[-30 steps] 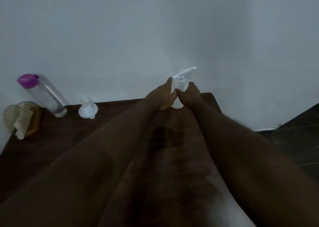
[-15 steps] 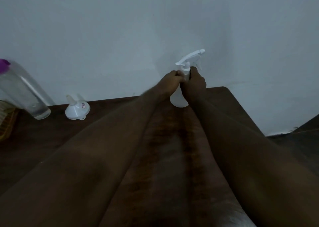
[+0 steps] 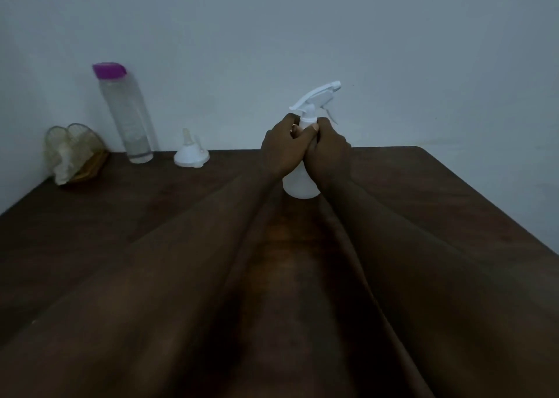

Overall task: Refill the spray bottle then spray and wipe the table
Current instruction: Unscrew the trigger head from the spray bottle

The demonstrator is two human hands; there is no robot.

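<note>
Spray bottle (image 3: 302,186), left grip (image 3: 282,149), right grip (image 3: 329,152) clasping

surface: dark wooden table (image 3: 423,192) | standing on it: spray bottle (image 3: 299,186), white funnel (image 3: 190,155), purple-capped bottle (image 3: 130,116), wire holder (image 3: 75,152) back-left

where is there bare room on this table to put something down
Widest bare patch: right of the spray bottle, to the table edge. Also the near-left area in front of the wire holder, and a gap between funnel and left hand. Crowded: back-left corner, around the purple-capped bottle.
</note>
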